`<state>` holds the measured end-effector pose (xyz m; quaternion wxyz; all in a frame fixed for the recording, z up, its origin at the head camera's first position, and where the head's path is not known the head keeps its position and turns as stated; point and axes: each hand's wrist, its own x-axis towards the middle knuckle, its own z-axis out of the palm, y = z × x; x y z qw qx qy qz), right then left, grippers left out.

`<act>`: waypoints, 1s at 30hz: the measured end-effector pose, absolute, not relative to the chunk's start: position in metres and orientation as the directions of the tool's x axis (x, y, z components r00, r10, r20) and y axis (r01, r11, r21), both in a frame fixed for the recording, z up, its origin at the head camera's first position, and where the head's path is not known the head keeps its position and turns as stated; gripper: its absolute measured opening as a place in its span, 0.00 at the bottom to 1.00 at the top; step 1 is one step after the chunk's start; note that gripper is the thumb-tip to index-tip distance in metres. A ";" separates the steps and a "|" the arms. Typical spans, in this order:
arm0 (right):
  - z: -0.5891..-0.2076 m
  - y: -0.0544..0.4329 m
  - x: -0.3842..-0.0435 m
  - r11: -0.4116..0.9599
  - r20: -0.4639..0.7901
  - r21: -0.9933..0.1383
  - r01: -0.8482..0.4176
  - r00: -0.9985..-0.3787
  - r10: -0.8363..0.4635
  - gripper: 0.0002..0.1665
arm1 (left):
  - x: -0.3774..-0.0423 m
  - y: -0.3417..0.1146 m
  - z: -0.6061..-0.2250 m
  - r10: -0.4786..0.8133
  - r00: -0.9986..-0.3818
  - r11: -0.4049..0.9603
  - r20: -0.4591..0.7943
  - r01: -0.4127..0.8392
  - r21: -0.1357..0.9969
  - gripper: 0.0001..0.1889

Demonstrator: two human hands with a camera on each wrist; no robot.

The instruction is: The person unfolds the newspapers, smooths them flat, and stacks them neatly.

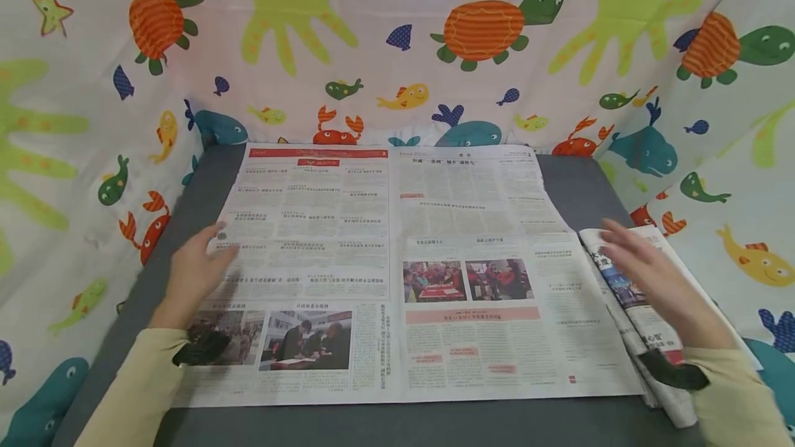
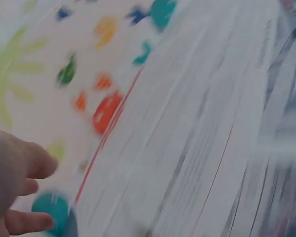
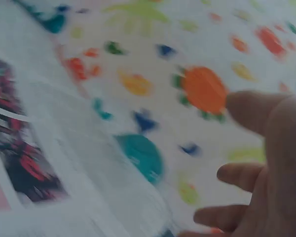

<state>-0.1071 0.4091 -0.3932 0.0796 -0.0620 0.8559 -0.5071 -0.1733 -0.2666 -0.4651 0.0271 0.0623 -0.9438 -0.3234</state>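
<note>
An open newspaper point(image 1: 459, 226) lies spread flat, with its centre fold running down the middle. Over its left edge is my left hand point(image 1: 195, 271), thumb and fingers apart and nothing between them. My right hand point(image 1: 661, 285) hovers above a folded bundle of newspapers point(image 1: 630, 295) at the right, its fingers extended and slightly blurred. The left wrist view has the left fingers point(image 2: 37, 160) at the lower left, apart from the printed sheet. In the right wrist view the right fingers point(image 3: 241, 176) spread with no paper held.
A dark grey table point(image 1: 397, 426) shows around the papers. Behind and along both sides hangs a white cloth point(image 1: 373, 19) printed with sea animals. Dark straps point(image 1: 205, 348) circle both wrists, over pale yellow sleeves point(image 1: 133, 385).
</note>
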 end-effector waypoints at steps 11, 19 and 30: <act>-0.504 0.212 -0.179 0.922 -0.031 -0.259 -0.288 -0.952 -0.306 0.47 | -0.212 -0.129 -0.505 0.200 -0.973 0.946 -0.113 0.161 0.282 0.50; -0.535 0.188 -0.185 0.932 -0.034 -0.246 -0.266 -0.959 -0.283 0.48 | -0.212 -0.135 -0.527 0.143 -0.982 0.950 -0.121 0.102 0.295 0.51; -0.534 0.249 -0.188 0.941 -0.084 -0.304 -0.151 -0.979 -0.185 0.47 | -0.213 -0.170 -0.529 0.117 -0.982 0.941 -0.145 0.063 0.333 0.51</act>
